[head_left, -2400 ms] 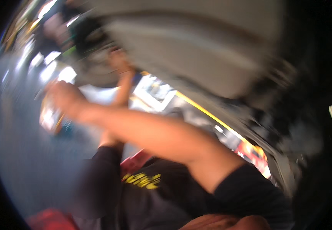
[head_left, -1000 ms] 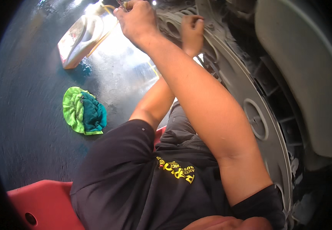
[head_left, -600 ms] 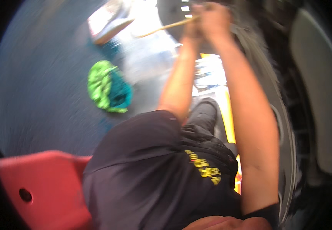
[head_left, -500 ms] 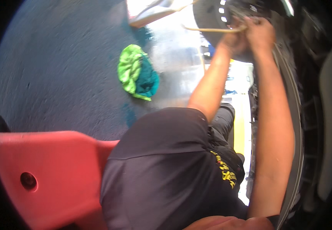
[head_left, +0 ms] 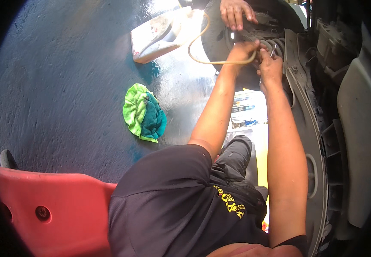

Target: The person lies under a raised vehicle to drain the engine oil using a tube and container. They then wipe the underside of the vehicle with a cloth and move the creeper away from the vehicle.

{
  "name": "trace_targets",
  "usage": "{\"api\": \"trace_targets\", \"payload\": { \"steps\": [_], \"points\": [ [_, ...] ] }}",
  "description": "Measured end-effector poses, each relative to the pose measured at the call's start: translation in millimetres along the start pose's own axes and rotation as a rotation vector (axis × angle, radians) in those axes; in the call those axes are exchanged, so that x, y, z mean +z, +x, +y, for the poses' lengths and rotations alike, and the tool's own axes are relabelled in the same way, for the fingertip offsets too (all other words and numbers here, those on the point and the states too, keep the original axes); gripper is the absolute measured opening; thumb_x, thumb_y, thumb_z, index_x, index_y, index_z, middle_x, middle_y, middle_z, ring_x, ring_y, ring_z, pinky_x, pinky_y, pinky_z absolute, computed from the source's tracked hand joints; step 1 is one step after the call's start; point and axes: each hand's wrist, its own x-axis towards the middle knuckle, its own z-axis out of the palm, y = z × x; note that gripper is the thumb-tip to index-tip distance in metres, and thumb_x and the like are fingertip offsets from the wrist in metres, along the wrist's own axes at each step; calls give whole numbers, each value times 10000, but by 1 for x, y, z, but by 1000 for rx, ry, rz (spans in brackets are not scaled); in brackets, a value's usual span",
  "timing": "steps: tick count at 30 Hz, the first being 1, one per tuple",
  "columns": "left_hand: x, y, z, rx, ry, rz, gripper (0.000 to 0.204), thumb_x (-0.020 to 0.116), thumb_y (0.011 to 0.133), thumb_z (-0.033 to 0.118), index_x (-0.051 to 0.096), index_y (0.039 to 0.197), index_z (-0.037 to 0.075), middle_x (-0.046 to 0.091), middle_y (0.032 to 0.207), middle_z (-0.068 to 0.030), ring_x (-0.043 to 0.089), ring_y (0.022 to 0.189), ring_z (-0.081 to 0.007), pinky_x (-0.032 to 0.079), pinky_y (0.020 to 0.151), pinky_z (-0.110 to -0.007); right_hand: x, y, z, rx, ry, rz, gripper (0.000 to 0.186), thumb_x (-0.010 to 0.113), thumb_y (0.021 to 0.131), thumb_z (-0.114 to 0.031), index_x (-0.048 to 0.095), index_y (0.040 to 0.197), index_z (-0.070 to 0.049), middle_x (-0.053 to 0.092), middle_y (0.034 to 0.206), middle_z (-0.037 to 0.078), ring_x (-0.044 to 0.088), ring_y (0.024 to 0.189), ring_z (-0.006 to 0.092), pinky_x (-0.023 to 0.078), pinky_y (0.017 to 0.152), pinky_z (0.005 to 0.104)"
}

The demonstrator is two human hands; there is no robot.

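Floor [head_left: 74,107] under jug [head_left: 159,36], contents hidden; left fingers [head_left: 250,46], hold unclear; right fingers [head_left: 264,57] round tool [head_left: 274,50].

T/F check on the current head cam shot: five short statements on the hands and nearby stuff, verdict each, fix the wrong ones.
1. The tan hose curves from near the bottle toward the left hand. True.
2. The right hand is empty. False: it holds a slim metal tool.
3. Another person's hand shows at the top edge. True.
4. The green and teal cloth hangs over the bottle. False: it lies on the floor, apart from it.
5. The person's forearms cross. False: they reach out side by side.
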Motion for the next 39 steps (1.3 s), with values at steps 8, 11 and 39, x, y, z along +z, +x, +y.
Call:
{"api": "trace_targets", "payload": {
  "steps": [8, 11, 39],
  "points": [
    [-39, 99, -30, 1193, 1283, 212, 383, 640, 862, 205, 664, 1243, 172, 671, 1146, -47, 611, 1132, -166, 490, 918, -341, 0, -1, 14, -27, -228, 103, 233, 630, 916, -243, 583, 915, -15, 484, 695, -3, 451, 533, 105, 372, 469, 268],
    [-39, 122, -36, 1445, 1658, 387, 367, 569, 915, 267, 623, 1272, 199, 640, 1151, -42, 564, 1195, -122, 430, 988, -328, -4, -2, 22, -54, -254, 97, 248, 629, 914, -253, 590, 927, -9, 485, 695, 0, 449, 533, 106, 382, 474, 274],
    [3, 54, -24, 114, -384, 187, 457, 550, 989, 523, 593, 1108, 84, 679, 975, -85, 602, 802, -174, 457, 712, -313, 35, 76, -81, -475, -594, 343, 319, 563, 883, -202, 680, 1083, 16, 697, 1008, 273, 661, 991, 456, 512, 891, 481]
  ]
}}
